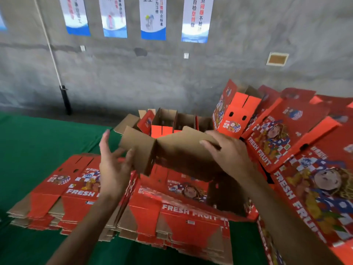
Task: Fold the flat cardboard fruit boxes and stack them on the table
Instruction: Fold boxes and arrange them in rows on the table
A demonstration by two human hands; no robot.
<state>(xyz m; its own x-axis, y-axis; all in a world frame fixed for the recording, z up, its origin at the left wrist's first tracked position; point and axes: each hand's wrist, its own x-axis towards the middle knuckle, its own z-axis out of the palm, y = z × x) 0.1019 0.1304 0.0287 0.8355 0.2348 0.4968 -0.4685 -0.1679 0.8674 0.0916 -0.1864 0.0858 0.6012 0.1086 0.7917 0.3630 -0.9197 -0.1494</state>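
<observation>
I hold a half-folded fruit box [172, 150] in front of me, its brown inside flaps turned towards me. My right hand [227, 152] grips its right flap, fingers curled over the top edge. My left hand [112, 161] is spread, with the thumb touching the left flap. Beneath lie two piles of flat red "FRESH FRUIT" boxes, one pile [63, 192] on the left and one pile [181, 213] in the middle. Behind the held box, folded boxes [172, 121] stand open-topped in a row. One folded box [235, 111] leans tilted at the back right.
The table has a green cover [38, 142]. More flat red boxes [305, 146] lean in a slanted heap on the right. A grey concrete wall with hanging posters [152, 18] rises behind. A white rope and a black post [65, 98] stand at the back left.
</observation>
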